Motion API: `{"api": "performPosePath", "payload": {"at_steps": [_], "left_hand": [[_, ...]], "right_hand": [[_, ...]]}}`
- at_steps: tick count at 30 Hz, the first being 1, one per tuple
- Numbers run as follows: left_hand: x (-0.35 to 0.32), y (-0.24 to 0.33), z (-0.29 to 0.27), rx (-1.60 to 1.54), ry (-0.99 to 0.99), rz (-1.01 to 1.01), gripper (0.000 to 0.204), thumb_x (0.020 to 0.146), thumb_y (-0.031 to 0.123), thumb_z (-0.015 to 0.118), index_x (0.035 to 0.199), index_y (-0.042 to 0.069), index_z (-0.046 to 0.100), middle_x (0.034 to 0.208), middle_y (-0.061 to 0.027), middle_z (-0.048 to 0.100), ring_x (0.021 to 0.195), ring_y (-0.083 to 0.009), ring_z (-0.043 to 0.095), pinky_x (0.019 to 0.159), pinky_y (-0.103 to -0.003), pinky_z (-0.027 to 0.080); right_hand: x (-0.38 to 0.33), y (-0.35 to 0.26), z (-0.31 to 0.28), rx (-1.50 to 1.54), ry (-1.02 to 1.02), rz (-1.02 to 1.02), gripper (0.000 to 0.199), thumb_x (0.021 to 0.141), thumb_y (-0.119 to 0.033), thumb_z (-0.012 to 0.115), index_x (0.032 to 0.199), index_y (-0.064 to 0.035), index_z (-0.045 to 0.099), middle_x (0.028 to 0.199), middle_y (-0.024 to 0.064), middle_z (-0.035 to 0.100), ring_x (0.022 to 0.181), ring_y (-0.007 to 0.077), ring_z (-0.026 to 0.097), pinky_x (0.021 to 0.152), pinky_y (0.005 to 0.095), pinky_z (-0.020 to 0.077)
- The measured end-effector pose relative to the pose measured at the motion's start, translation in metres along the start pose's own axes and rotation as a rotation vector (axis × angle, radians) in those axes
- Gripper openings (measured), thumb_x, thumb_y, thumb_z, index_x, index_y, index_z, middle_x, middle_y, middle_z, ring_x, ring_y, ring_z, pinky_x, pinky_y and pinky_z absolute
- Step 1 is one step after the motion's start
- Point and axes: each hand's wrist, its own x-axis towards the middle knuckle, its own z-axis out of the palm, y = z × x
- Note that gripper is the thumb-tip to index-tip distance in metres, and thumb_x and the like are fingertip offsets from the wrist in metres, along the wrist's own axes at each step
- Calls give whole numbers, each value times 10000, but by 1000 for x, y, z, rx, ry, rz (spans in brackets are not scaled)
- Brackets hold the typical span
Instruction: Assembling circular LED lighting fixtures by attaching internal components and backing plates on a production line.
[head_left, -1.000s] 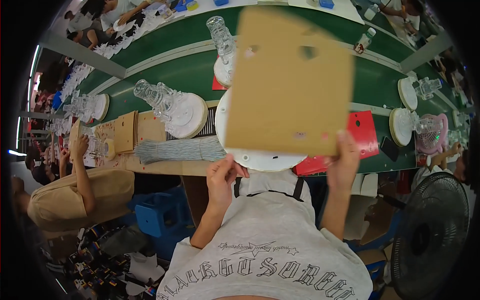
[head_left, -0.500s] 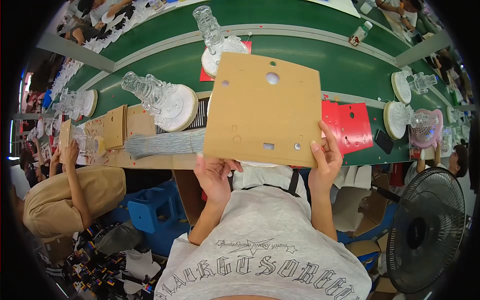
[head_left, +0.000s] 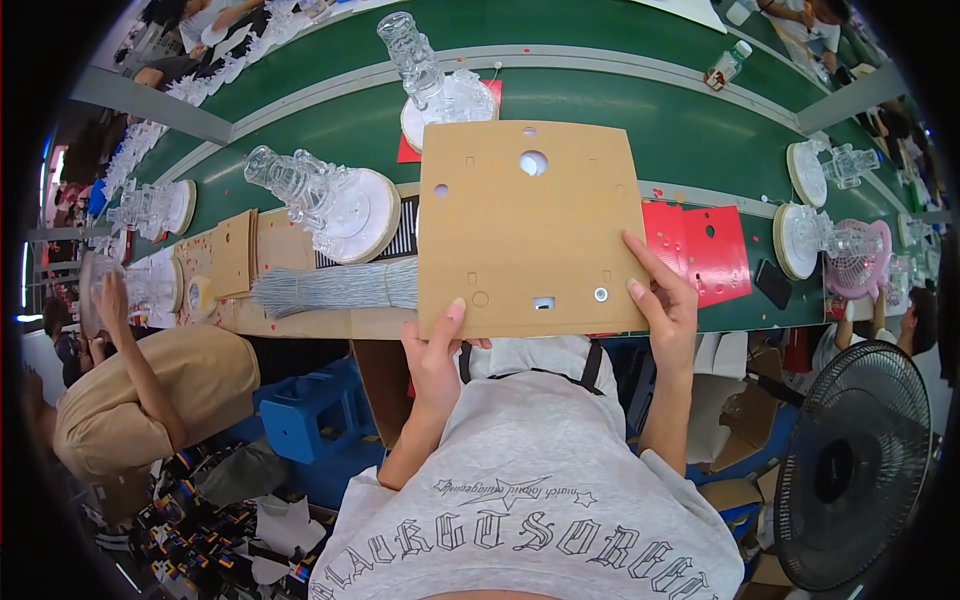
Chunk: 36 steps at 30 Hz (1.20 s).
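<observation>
A flat brown cardboard panel point(head_left: 530, 235) with punched round and square holes is held up before me over the table's near edge. My left hand point(head_left: 435, 350) grips its lower left corner, thumb on the face and fingers behind. At the lower right edge my right hand point(head_left: 662, 297) pinches it with the thumb in front. Part of the table behind the panel is hidden. Just left of it lies a bundle of thin grey wires point(head_left: 335, 287). Red punched sheets point(head_left: 715, 255) lie to its right.
Clear plastic assemblies on round white bases point(head_left: 355, 215) stand along the green table point(head_left: 600, 90). Brown card pieces point(head_left: 233, 255) are stacked left. A dark phone point(head_left: 772, 283), a pink fan point(head_left: 858, 258) and a black floor fan point(head_left: 850, 465) are right. A co-worker point(head_left: 150, 390) sits left.
The panel has tilted and turned straighter, its top edge a little lower. My left thumb has come onto its face. The co-worker's hands at left now hold something different, blurred.
</observation>
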Motion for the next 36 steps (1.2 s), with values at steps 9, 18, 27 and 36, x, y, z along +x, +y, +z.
{"api": "performPosePath", "payload": {"at_steps": [9,18,27,36], "left_hand": [[-3,-1,-20,5,-65,-47,279,914,162,626,1101,-42,659,923,-108,688,783,-120,640,597,-233,419],[34,60,-24,1004,-271,625,532,853,169,685,1378,130,612,1571,-218,352,1487,-409,255,1177,-517,247],[52,49,-15,1122,-357,592,500,808,291,770,1302,273,695,1606,-180,322,1495,-424,236,1189,-504,258],[65,49,-2,1269,-235,575,663,792,345,785,1412,215,591,1607,-126,328,1525,-375,178,1185,-592,170]], "right_hand": [[9,-9,3,-433,18,-118,414,874,-11,637,1285,-38,673,773,44,507,752,104,524,640,238,390],[11,-18,9,-623,38,-315,369,798,-24,688,1164,-55,720,1352,188,564,1163,301,595,1013,405,454],[60,-33,17,-924,-210,-396,400,867,-142,685,1264,-187,701,1566,170,401,1463,380,340,1162,487,333],[63,-28,24,-916,-263,-372,425,885,-158,682,1306,-219,684,1545,141,444,1456,357,361,1164,471,336]]}}
